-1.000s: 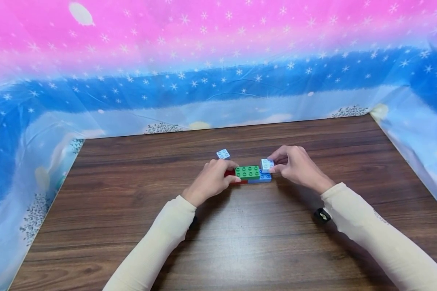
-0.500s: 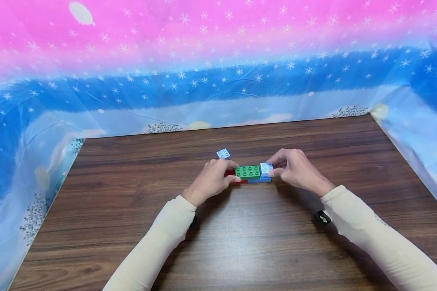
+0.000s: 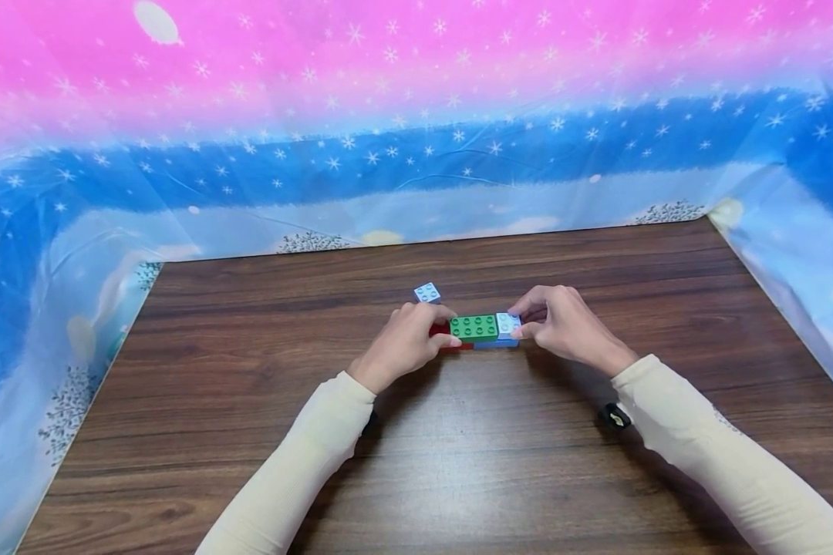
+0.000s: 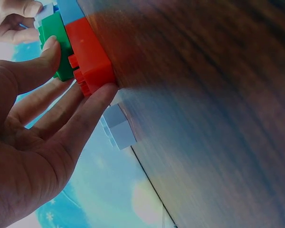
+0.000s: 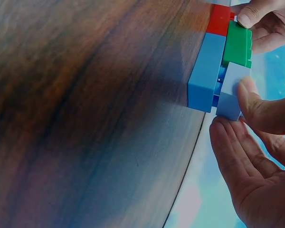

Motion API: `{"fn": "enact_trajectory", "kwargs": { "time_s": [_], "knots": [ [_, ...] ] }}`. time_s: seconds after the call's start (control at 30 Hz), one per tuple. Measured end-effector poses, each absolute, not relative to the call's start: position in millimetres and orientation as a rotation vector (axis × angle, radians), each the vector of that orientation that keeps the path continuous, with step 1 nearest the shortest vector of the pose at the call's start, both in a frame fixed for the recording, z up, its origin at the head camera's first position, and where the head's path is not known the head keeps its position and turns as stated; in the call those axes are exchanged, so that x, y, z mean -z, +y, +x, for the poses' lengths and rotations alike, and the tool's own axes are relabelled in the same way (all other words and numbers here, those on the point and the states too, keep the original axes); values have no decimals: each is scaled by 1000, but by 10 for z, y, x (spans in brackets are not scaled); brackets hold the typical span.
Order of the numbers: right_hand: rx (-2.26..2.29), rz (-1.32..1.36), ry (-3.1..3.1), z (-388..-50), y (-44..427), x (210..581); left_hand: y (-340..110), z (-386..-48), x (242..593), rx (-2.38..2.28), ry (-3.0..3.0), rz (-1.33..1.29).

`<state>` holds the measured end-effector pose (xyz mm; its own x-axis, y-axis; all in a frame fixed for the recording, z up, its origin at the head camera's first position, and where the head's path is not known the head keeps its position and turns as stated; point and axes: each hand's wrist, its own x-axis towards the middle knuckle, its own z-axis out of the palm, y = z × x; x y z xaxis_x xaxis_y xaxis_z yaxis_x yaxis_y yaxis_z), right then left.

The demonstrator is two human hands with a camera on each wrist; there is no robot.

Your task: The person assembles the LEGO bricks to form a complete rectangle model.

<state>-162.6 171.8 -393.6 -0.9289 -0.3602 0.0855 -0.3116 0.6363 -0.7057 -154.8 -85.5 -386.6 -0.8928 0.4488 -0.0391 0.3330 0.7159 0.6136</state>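
A green brick (image 3: 473, 328) sits on top, bridging a red brick (image 4: 91, 54) and a blue brick (image 5: 205, 73) that lie end to end on the table. My left hand (image 3: 404, 339) grips the green brick, thumb on its near side, and one fingertip touches the red brick's end. Between thumb and fingers, my right hand (image 3: 565, 324) pinches a small pale blue-white brick (image 5: 233, 90) over the blue brick's right end, beside the green one. In the right wrist view, blue studs show in a narrow gap under the pale brick.
Another small pale brick (image 3: 426, 292) lies loose on the brown wooden table (image 3: 416, 462), just behind the left hand. A pink and blue snowflake-patterned cloth (image 3: 389, 154) hangs along the table's back and sides.
My right hand has brought the pale brick down and slightly left, over the blue brick's exposed studs and close against the green brick. The left hand keeps its grip in place.
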Motion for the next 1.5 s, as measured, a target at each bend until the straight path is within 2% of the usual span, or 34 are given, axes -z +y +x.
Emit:
{"fn": "enact_trajectory", "kwargs": {
  "time_s": [1.5],
  "knots": [
    [1178, -563, 2742, -1618, 1706, 3930, -854, -1572, 3894, -908, 2748, 661]
  ]
}}
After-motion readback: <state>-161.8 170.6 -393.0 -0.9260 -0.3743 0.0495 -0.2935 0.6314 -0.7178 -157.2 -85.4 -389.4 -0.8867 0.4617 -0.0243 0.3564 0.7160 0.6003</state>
